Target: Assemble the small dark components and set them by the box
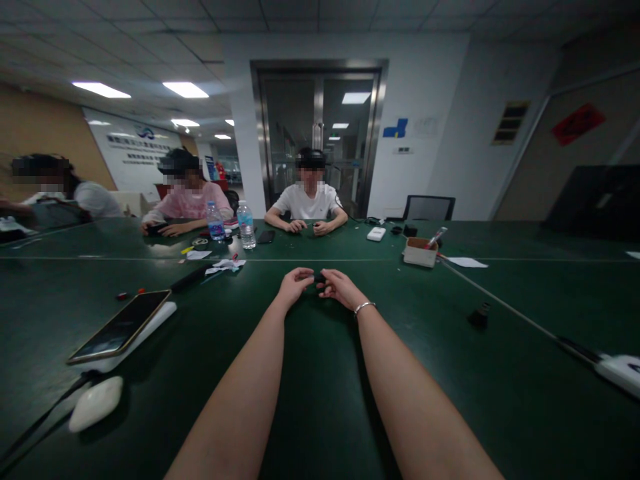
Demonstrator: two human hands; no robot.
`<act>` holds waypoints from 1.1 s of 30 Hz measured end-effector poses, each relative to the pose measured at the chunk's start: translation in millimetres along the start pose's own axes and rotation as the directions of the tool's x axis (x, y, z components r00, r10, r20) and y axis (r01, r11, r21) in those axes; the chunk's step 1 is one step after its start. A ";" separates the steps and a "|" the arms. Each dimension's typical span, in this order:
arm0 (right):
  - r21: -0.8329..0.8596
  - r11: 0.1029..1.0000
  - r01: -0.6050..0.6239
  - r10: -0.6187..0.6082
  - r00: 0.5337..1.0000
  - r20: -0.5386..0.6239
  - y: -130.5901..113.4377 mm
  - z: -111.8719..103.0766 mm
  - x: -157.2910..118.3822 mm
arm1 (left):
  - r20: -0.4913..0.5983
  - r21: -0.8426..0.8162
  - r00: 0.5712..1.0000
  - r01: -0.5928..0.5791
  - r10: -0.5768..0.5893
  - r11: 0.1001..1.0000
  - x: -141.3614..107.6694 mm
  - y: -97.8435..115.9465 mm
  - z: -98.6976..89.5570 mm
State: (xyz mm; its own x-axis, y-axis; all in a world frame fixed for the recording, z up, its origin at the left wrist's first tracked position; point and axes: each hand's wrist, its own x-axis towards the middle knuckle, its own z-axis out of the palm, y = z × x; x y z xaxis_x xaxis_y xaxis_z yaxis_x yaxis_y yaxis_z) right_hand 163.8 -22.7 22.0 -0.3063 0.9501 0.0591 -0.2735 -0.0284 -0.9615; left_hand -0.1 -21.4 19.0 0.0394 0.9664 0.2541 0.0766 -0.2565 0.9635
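While both arms reach fwd over the table, a small dark object sits btwn the fingertips of L hand and R hand, mid-view. It spans roughly sideways, hand to hand; too small & partly hidden by fingers to tell its true long axis or which end points where. L hand pinches its L side, thumb & fingers bent; R hand pinches the other side, lower fingers curled. Silver bracelet on R wrist.

Surface is dark green, glossy, w/ a thin pale seam running across beyond the hands. Room: tiled ceiling w/ lit panels, pale walls, metal-framed glass door straight ahead. Person in white sits opp., person in pink further L, another person at far L.

L of the hands: phone propped on a white box, w/ a rounded white item & black cord nearer the viewer. Fwd-L: crumpled paper, then two water bottles. Fwd-R: open carton w/ items in it, white sheet beside. R: small black item, then white power strip w/ cord, far R. Only the fingers block the object.
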 end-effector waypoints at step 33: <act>0.002 1.000 0.020 -0.020 0.998 -0.057 7.6 -3.4 4.9 | -0.037 0.044 0.999 -0.033 0.035 0.998 4.4 -8.5 1.0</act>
State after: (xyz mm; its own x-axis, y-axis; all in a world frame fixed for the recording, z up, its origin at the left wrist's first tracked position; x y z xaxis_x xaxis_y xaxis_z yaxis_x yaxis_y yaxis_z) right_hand 163.3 -17.2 14.1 -0.2478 0.9668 0.0631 -0.2817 -0.0096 -0.9594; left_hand 0.4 -14.9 11.8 0.0047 0.9569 0.2903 0.1194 -0.2888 0.9499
